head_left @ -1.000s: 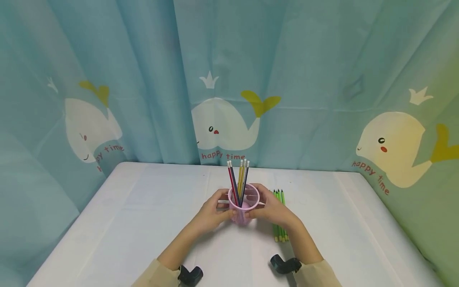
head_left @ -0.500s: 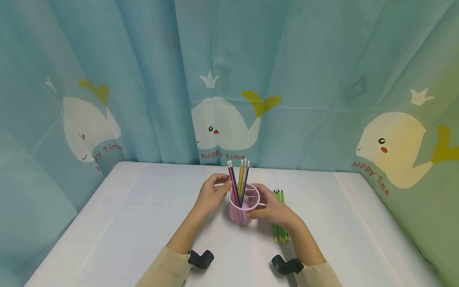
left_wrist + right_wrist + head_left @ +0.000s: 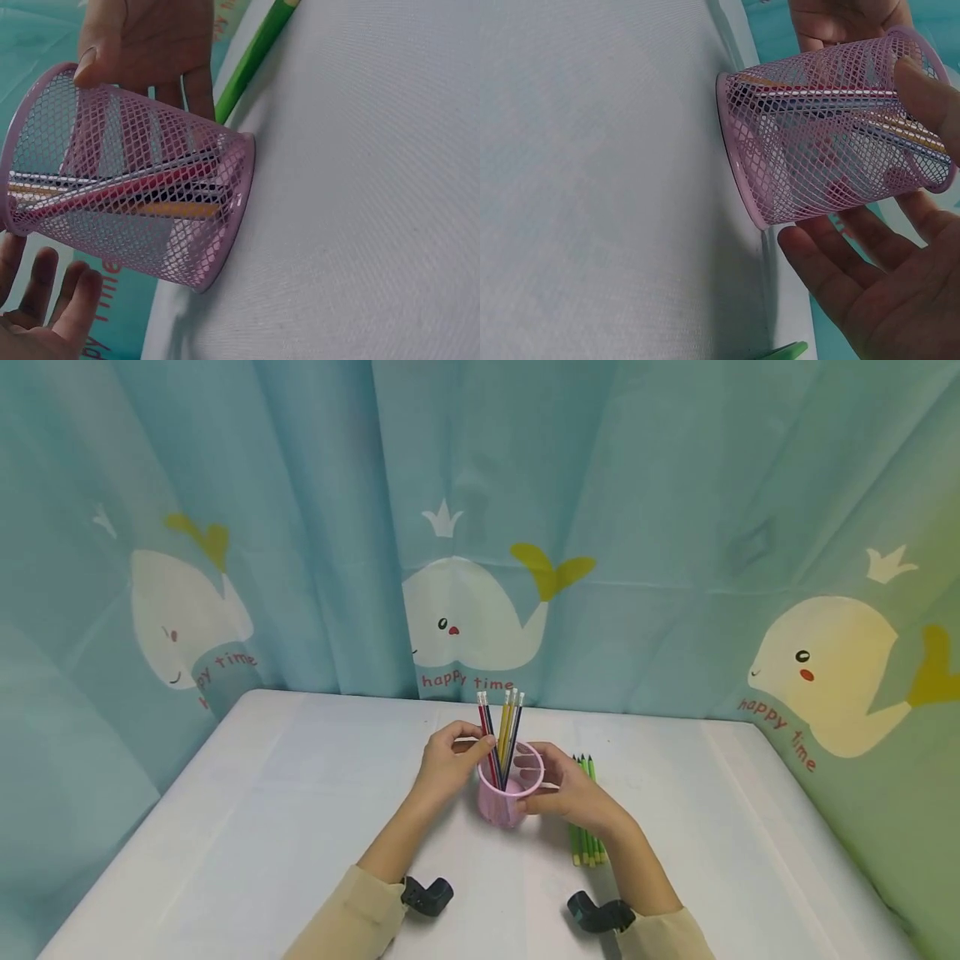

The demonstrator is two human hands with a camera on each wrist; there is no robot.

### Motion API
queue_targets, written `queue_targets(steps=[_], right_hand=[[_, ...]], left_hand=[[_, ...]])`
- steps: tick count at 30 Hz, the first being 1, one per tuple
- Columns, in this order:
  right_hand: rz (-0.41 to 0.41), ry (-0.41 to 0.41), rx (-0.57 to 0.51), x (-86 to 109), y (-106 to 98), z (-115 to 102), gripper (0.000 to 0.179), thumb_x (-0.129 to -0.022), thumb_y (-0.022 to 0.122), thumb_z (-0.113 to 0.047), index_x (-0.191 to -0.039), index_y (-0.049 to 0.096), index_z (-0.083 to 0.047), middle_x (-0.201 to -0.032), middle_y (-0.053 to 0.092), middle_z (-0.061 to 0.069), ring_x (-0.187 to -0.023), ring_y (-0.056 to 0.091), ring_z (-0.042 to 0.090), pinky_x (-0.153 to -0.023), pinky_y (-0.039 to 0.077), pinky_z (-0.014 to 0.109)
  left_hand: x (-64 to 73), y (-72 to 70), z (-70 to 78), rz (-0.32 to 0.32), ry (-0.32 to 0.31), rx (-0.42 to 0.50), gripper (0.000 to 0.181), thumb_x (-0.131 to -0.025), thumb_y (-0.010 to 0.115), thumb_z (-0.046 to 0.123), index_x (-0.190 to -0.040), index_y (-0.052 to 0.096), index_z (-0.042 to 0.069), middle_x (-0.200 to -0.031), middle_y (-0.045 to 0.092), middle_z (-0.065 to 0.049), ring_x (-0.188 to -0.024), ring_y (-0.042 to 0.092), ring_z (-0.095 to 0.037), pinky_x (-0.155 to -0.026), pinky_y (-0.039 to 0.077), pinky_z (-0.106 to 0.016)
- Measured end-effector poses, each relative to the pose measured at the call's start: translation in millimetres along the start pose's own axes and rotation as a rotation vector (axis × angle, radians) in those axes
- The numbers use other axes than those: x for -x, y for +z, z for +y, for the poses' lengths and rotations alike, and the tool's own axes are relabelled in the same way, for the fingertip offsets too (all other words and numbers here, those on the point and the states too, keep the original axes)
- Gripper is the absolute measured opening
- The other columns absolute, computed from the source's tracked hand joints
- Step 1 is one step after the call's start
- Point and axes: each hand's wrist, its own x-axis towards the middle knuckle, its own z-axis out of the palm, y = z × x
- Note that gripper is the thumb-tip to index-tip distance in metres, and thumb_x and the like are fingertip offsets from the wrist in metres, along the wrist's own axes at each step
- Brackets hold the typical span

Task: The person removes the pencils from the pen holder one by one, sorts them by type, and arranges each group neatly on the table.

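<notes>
A pink mesh pencil cup (image 3: 498,810) stands upright on the white table with several pencils leaning inside, their eraser ends up. My right hand (image 3: 581,795) grips its right side, thumb (image 3: 928,101) on the near mesh and fingers behind. At the left of the rim, my left hand (image 3: 444,768) pinches the red pencil (image 3: 482,717) and the dark pencil beside it between thumb and forefinger. The other left fingers (image 3: 75,304) lie loose below the rim in the left wrist view. Yellow pencils (image 3: 503,727) and another dark pencil (image 3: 516,727) lean to the right.
Several green pencils (image 3: 587,845) lie side by side on the white table (image 3: 300,843), right of the cup and partly behind my right hand and forearm. A blue-green curtain (image 3: 660,635) with printed whales hangs behind the far table edge.
My left hand has let go of the cup's side, risen to the rim, then closed in rightward on the red and dark pencils. The right hand has stayed on the cup.
</notes>
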Motion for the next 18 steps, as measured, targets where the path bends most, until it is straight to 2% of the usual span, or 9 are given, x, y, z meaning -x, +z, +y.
queue_targets(steps=[5, 9, 14, 18], right_hand=[[-0.006, -0.019, -0.005, 0.4, 0.4, -0.1, 0.08, -0.074, 0.083, -0.007, -0.144, 0.044, -0.009, -0.142, 0.053, 0.014, -0.131, 0.05, 0.038, -0.109, 0.045, 0.052], [-0.016, -0.021, 0.0, -1.1, 0.5, 0.0, 0.08, -0.075, 0.083, -0.006, -0.144, 0.044, -0.009, -0.141, 0.054, 0.014, -0.131, 0.051, 0.038, -0.109, 0.045, 0.052], [0.004, -0.015, 0.021, -1.8, 0.1, 0.2, 0.08, -0.074, 0.084, -0.009, -0.143, 0.045, -0.008, -0.141, 0.054, 0.014, -0.13, 0.052, 0.038, -0.109, 0.045, 0.052], [0.007, -0.009, 0.012, 0.0, -0.6, 1.3, 0.079, -0.074, 0.084, -0.006, -0.142, 0.045, -0.009, -0.14, 0.054, 0.013, -0.13, 0.052, 0.039, -0.109, 0.044, 0.053]], left_hand=[[1.0, -3.8, 4.6, 0.011, 0.016, -0.008, 0.018, -0.093, 0.071, 0.023, -0.101, 0.067, 0.006, -0.11, 0.069, -0.008, -0.104, 0.068, -0.027, -0.088, 0.058, -0.04], [1.2, -9.4, 11.1, 0.03, 0.028, 0.001, 0.016, -0.094, 0.07, 0.022, -0.101, 0.067, 0.008, -0.11, 0.067, -0.005, -0.107, 0.066, -0.026, -0.087, 0.056, -0.039], [0.9, -17.1, 24.2, 0.045, 0.064, 0.071, 0.016, -0.094, 0.069, 0.018, -0.102, 0.066, 0.004, -0.111, 0.067, -0.007, -0.105, 0.066, -0.025, -0.084, 0.056, -0.034], [2.2, -22.8, 34.6, 0.039, 0.068, 0.116, 0.019, -0.095, 0.068, 0.018, -0.106, 0.066, 0.003, -0.113, 0.067, -0.009, -0.102, 0.067, -0.023, -0.087, 0.055, -0.034]])
